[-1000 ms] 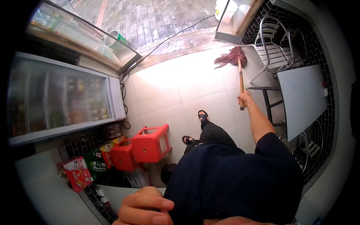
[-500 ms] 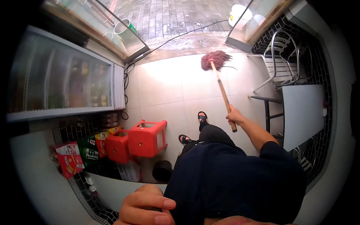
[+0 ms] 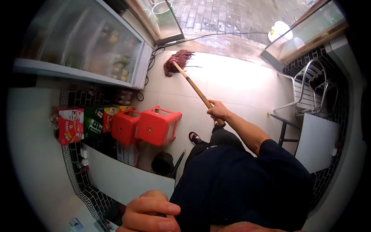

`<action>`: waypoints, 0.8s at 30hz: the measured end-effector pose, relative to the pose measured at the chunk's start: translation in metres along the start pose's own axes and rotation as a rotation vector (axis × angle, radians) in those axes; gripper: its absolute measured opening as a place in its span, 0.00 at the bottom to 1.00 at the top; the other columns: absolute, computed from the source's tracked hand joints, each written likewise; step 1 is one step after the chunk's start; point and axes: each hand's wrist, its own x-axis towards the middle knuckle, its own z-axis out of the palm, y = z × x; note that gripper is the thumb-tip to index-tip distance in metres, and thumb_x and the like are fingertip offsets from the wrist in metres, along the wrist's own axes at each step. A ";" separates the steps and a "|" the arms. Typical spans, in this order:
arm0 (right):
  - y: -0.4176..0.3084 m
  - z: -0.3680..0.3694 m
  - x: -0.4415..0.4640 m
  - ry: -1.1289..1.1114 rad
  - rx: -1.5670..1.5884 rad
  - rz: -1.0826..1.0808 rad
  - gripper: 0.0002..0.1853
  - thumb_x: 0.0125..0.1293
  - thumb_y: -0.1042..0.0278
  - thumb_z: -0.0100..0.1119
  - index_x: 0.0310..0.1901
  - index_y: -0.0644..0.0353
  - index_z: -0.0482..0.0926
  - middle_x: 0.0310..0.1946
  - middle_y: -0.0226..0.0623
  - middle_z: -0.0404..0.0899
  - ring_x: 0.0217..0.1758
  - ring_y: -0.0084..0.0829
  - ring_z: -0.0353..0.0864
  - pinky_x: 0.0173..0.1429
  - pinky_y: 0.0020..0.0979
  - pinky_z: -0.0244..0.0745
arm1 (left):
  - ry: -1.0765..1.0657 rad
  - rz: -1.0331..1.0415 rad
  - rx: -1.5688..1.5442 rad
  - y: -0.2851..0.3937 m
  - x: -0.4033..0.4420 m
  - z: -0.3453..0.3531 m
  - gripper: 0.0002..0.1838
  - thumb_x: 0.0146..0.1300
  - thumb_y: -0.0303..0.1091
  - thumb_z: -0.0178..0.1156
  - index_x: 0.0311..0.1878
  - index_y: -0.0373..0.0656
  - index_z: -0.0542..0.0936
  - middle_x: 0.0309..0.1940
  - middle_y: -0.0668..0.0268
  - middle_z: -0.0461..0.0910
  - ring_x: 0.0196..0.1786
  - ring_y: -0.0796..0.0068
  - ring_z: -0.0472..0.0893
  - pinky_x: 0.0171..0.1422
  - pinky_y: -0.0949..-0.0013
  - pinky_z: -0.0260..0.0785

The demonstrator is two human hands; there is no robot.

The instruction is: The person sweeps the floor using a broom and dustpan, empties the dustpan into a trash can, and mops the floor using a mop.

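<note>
My right hand (image 3: 218, 110) is wrapped around the upper part of a mop's wooden handle (image 3: 198, 91). The mop's reddish-brown string head (image 3: 178, 63) rests on the pale tiles near the doorway, close to the fridge corner and a black cable (image 3: 152, 58). Low in the view and close to the camera, my left hand (image 3: 150, 212) is curled up in front of my dark shirt. A bit of something dark shows between its fingers, too hidden to name.
Two red plastic stools (image 3: 158, 127) stand at left beside drink cartons (image 3: 92, 123) and a black bin (image 3: 162, 163). A glass-door fridge (image 3: 83, 42) is at upper left. On the right are a metal chair (image 3: 309, 87) and a table (image 3: 319, 143). Open glass doors (image 3: 309, 33) frame the doorway.
The mop head has swept left across the tiles, toward the fridge, with my right hand following. The view has turned, shifting the room's fittings. My left hand stays curled.
</note>
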 end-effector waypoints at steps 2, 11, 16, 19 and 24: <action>-0.017 0.009 -0.027 -0.038 -0.034 -0.061 0.40 0.59 0.83 0.60 0.76 0.61 0.62 0.26 0.34 0.74 0.20 0.25 0.75 0.21 0.30 0.74 | 0.051 0.042 0.029 0.005 -0.004 -0.005 0.25 0.81 0.52 0.35 0.76 0.65 0.67 0.56 0.67 0.74 0.53 0.55 0.76 0.52 0.41 0.76; -0.030 0.006 -0.170 -0.168 0.244 -0.095 0.45 0.62 0.82 0.61 0.80 0.58 0.53 0.28 0.34 0.76 0.20 0.24 0.76 0.21 0.28 0.75 | 0.044 0.089 -0.078 0.016 -0.021 -0.038 0.25 0.80 0.53 0.37 0.75 0.65 0.69 0.55 0.66 0.75 0.51 0.55 0.77 0.49 0.40 0.76; 0.003 0.001 -0.212 -0.206 0.400 -0.012 0.43 0.63 0.80 0.61 0.80 0.57 0.55 0.28 0.35 0.77 0.20 0.23 0.76 0.22 0.26 0.76 | 0.036 0.078 -0.220 0.005 -0.023 -0.045 0.26 0.80 0.56 0.36 0.72 0.62 0.73 0.55 0.66 0.76 0.52 0.55 0.77 0.50 0.40 0.76; 0.025 -0.007 -0.223 -0.195 0.305 0.025 0.42 0.63 0.80 0.61 0.79 0.58 0.56 0.27 0.34 0.77 0.20 0.22 0.76 0.22 0.26 0.75 | -0.100 -0.026 -0.371 -0.001 -0.017 -0.065 0.27 0.80 0.58 0.37 0.67 0.56 0.76 0.54 0.66 0.79 0.52 0.55 0.78 0.51 0.41 0.75; 0.082 -0.011 -0.230 -0.178 0.313 0.160 0.40 0.62 0.80 0.60 0.78 0.57 0.61 0.28 0.34 0.78 0.21 0.21 0.77 0.23 0.23 0.75 | 0.014 -0.026 -0.419 -0.012 -0.019 -0.059 0.28 0.79 0.60 0.39 0.60 0.50 0.78 0.51 0.66 0.80 0.52 0.56 0.78 0.51 0.41 0.75</action>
